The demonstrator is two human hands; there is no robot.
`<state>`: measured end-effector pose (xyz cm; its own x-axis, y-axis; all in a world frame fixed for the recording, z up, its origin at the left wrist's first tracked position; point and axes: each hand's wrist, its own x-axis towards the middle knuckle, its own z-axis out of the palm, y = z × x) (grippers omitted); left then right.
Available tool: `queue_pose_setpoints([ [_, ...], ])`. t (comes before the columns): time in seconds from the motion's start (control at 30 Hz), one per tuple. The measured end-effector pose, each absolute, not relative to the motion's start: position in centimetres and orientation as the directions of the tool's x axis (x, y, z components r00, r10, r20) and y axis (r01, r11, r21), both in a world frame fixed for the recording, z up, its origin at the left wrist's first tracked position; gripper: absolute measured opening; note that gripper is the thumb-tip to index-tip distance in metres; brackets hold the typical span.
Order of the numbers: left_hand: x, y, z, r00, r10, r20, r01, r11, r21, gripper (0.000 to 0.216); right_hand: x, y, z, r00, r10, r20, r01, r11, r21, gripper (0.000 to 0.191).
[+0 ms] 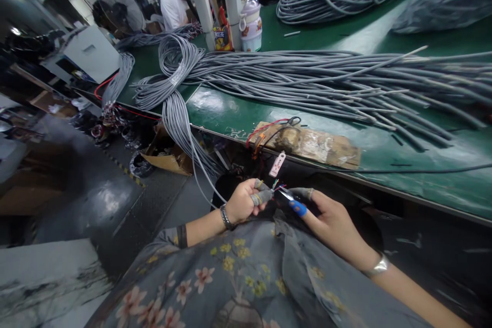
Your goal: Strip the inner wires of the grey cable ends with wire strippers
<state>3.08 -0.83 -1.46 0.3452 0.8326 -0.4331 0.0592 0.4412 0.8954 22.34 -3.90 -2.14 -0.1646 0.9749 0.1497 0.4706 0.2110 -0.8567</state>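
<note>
My left hand (pixel 248 200), with grey finger covers on the thumb and forefinger, pinches the end of a grey cable. Thin coloured wires (pixel 275 184) fan out from that end. My right hand (pixel 326 215) is closed on a small shiny metal tool (pixel 285 193), perhaps tweezers; its pointed end meets the wires. A blue wrap (pixel 298 208) covers the right thumb tip, and a grey cover sits on a finger. Both hands are in front of my body, just below the bench edge. Left of them, a looped bundle of grey cable (pixel 180 107) hangs over the edge.
Many grey cables (pixel 292 74) lie along the green bench (pixel 215 105). A wooden block (pixel 319 146) with wires sits at its edge, beside a hanging pink-white tag (pixel 277 164). Behind stand a lidded cup (pixel 251 25) and a post. A person (pixel 172 5) is farther back.
</note>
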Motion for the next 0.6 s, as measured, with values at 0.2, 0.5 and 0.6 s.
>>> queue_pose_setpoints([
  [0.2,3.06,-0.9,-1.74,0.377,0.827,-0.416,0.078,0.419,0.904,0.053,22.27,-3.95,-2.23,-0.175,0.972,0.154,0.453,0.219,-0.864,0.027],
  [0.5,2.93,-1.03,-1.64,0.399,0.81,-0.43,0.102,0.427,0.899,0.053,21.9,-3.43,-2.45,-0.324,0.942,0.087,0.383,0.214,-0.899,0.031],
  [0.6,2.76,-1.1,-1.67,0.411,0.797,-0.442,0.117,0.435,0.893,0.049,22.04,-3.28,-2.49,-0.369,0.925,0.086,0.443,0.257,-0.859,0.031],
])
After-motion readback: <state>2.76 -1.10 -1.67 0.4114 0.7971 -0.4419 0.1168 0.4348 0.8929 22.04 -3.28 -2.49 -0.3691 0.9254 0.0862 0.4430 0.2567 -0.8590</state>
